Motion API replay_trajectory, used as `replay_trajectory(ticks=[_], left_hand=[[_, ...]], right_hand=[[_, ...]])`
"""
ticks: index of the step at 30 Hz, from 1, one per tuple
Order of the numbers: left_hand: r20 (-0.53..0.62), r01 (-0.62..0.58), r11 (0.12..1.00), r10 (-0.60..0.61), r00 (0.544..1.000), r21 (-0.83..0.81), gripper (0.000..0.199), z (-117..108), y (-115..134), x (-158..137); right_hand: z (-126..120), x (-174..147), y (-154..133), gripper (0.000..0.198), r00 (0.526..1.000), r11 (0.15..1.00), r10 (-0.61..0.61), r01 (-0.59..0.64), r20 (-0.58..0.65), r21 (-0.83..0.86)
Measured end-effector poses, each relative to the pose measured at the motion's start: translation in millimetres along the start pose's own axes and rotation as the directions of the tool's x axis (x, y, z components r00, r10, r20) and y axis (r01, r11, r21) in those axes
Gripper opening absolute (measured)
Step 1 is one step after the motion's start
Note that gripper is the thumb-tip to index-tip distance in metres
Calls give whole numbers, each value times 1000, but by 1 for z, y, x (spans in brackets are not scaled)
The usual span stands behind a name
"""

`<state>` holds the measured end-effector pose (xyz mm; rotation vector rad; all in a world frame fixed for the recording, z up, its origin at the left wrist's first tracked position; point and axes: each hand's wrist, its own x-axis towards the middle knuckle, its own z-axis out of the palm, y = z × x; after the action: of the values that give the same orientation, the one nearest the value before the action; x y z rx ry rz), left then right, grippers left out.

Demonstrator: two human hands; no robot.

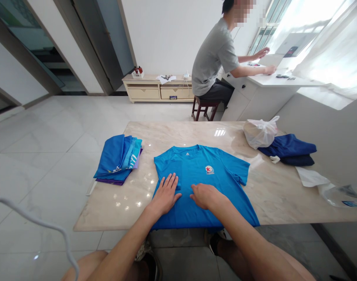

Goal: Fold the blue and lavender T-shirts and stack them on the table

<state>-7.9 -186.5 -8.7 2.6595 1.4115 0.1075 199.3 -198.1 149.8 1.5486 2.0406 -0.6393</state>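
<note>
A blue short-sleeved T-shirt lies front up on the table, its collar away from me and its hem at the near edge. On its chest is a round badge with a red star. The shirt's left side is folded inward, and that sleeve lies across the chest. My left hand rests flat on this folded part, fingers stretched out. Over the middle of the shirt is my right hand, its fingers curled in and pointing left. The cloth beneath it shows no visible pinch.
Folded blue and purple clothes are stacked at the left of the marble-patterned table. To the right lie a white plastic bag, dark blue cloth and clear packaging. Beyond, a person sits on a stool.
</note>
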Motion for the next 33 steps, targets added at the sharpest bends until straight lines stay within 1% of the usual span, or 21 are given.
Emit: replay_trajectory(ticks=[7,15,20,29,33], left_hand=[[-31,-12,1000,12,999,1,72,3,-1,-1],[-35,-17,1000,17,999,5,73,7,-3,-1],[-65,-23,1000,23,998,4,73,11,-4,-1],[-30,-14,1000,14,999,4,73,6,-3,-1],[-34,-17,1000,17,999,-5,72,5,-3,-1]], right_hand=[[1,2,-3,48,1000,1000,-8,8,-3,4],[3,3,-1,48,1000,1000,-6,6,-7,-4],[2,2,-1,48,1000,1000,-2,2,-8,-3],[0,0,-3,49,1000,1000,-9,9,2,4],[0,1,-3,50,1000,1000,-13,13,4,0]])
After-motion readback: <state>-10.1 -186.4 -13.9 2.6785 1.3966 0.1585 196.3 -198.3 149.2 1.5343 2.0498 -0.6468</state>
